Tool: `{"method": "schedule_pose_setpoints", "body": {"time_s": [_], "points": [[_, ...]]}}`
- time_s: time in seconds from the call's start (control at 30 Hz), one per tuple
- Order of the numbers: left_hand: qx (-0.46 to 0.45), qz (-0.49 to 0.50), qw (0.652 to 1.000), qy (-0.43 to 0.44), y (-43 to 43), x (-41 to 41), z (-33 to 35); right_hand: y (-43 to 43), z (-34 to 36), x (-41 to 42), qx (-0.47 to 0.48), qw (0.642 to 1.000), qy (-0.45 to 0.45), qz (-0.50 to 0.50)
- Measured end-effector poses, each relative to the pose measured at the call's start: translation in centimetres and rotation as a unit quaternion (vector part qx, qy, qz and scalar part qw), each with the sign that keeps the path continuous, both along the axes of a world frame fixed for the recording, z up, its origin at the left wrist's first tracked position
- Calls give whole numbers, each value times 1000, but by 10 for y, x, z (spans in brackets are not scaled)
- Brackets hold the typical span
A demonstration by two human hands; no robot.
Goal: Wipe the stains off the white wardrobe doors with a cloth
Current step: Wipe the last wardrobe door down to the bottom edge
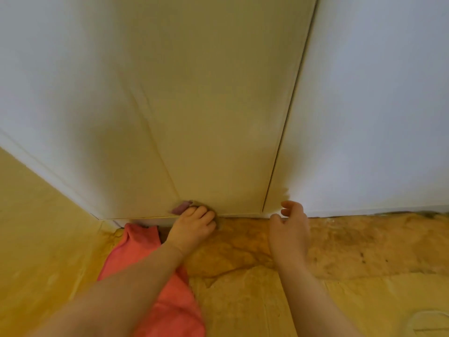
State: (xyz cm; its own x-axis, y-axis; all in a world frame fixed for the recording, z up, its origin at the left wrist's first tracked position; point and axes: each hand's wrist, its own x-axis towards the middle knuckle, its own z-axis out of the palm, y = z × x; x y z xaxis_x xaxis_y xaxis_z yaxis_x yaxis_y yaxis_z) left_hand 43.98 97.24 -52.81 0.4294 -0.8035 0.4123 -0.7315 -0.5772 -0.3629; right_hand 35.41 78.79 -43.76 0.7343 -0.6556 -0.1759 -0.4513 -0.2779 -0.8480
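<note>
Down at the bottom edge of the wardrobe door (194, 117), centre of the frame. My left hand (193, 221) has its fingers curled over the cloth (181, 207). Only a purplish corner pokes out above my knuckles, pressed against the door's lower edge.

My right hand (289, 227) is loose and holds nothing. It's just beside the next door (364, 117), near the gap.

My guess for doing this bit well: short firm strokes along that bottom lip, and flatten the free hand on the door so it doesn't rattle.

Both doors are closed, so no clue what's inside.

There's pink fabric (155, 263) on the floor (340, 251) under my left arm. Can't tell if it's clothing or a spare rag.
</note>
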Motion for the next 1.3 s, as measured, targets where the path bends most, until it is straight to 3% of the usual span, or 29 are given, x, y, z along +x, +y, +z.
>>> {"method": "schedule_pose_setpoints", "body": {"time_s": [0.17,0.27,0.37,0.47,0.53,0.63,0.7,0.8,0.93,1.0,1.17,1.23,1.3], "points": [[-63,60,996,-8,44,2,23,33,6,6,7,999,-13,44],[-155,20,985,-74,39,8,55,39,11,7,-2,998,-25,49],[-277,-41,946,-163,19,19,127,34,17,9,-11,998,-33,46],[-399,2,899,-182,2,28,177,33,20,12,-18,998,-35,39],[-370,28,910,-186,7,21,150,36,24,10,-22,998,-35,43],[-246,73,961,-102,32,4,64,43,27,6,-29,998,-33,52],[-225,106,967,-61,45,2,46,47,31,4,-36,997,-42,57],[-278,87,952,-92,35,8,90,50,37,7,-39,996,-49,66],[-401,35,888,-222,12,30,190,57,44,16,-26,994,-80,77],[-440,37,865,-237,7,34,194,62,47,21,-21,992,-92,78],[-342,49,918,-194,18,20,123,69,61,27,-43,986,-133,86],[-361,48,910,-199,17,23,145,70,71,30,-68,980,-164,89],[-418,53,881,-216,13,27,189,72,85,32,-138,963,-219,75]]}}
